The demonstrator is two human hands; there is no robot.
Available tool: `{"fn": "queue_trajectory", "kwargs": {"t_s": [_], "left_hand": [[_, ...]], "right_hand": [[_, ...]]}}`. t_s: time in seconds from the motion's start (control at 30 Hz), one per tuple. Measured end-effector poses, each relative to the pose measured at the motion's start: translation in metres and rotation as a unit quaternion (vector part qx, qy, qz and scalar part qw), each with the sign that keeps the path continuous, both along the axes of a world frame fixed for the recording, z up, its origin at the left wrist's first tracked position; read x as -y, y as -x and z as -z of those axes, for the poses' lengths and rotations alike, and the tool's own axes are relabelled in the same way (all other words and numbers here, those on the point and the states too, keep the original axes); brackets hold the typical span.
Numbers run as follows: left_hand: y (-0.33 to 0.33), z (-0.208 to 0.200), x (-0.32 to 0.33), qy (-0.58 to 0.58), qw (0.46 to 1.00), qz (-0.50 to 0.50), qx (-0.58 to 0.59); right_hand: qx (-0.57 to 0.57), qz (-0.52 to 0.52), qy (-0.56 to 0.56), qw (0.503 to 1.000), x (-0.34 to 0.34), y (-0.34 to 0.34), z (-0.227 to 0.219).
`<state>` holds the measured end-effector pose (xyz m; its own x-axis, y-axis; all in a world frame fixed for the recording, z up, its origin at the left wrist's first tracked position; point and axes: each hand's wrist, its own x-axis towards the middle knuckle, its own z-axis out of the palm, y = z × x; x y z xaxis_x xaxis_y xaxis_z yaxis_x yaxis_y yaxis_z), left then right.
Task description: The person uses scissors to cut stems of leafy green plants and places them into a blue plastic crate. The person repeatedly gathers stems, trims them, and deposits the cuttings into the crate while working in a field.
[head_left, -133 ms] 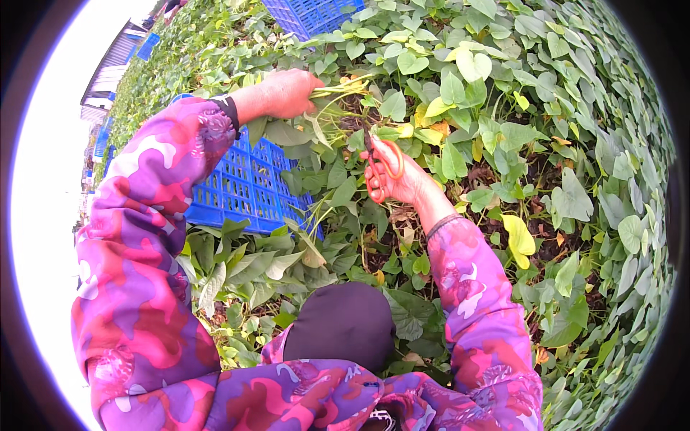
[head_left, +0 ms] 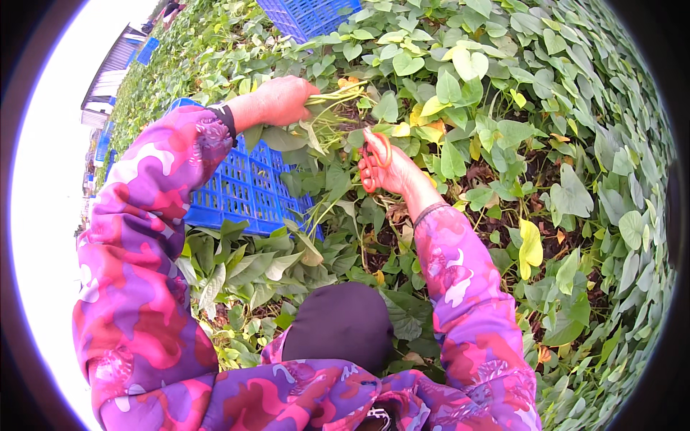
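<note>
My left hand (head_left: pixel 284 99) is closed round a bunch of green leafy stems (head_left: pixel 338 95), whose pale ends stick out to the right of the fist. Leaves from the bunch hang below that hand. In my right hand (head_left: pixel 399 171) is a pair of scissors (head_left: pixel 387 152) with orange-red handles, my fingers through and around the loops. The dark blades point up and away among the vines, just right of and below the bunch. Leaves and blur hide the blade tips, so I cannot tell whether they touch a stem.
A blue plastic crate (head_left: pixel 241 190) lies under my left forearm, with a heap of cut-looking leaves (head_left: pixel 248 266) on its near side. Another blue crate (head_left: pixel 309 16) stands at the far edge. Dense heart-leaved vines (head_left: pixel 575 129) spread to the right. Sheds (head_left: pixel 108 79) show far left.
My right hand and the scissors have shifted slightly up and left. My left hand with the stems sits a little lower in view. Both grips are the same.
</note>
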<state>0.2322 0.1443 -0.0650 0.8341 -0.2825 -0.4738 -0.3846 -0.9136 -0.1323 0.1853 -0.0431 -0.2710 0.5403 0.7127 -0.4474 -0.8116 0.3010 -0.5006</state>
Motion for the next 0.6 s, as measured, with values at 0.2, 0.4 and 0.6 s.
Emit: {"fn": "queue_trajectory", "kwargs": {"t_s": [0.2,0.4,0.6], "left_hand": [[0.007,0.004,-0.007,-0.007,1.0,-0.008,-0.002],[0.006,-0.011,-0.021,0.053,0.998,-0.039,0.022],[0.014,-0.031,-0.021,0.095,0.99,-0.098,0.02]], "right_hand": [[0.004,0.074,0.018,0.997,-0.015,-0.006,0.008],[0.063,0.219,-0.019,0.973,0.005,0.002,-0.012],[0.077,0.25,0.01,0.965,-0.001,0.014,-0.032]]}}
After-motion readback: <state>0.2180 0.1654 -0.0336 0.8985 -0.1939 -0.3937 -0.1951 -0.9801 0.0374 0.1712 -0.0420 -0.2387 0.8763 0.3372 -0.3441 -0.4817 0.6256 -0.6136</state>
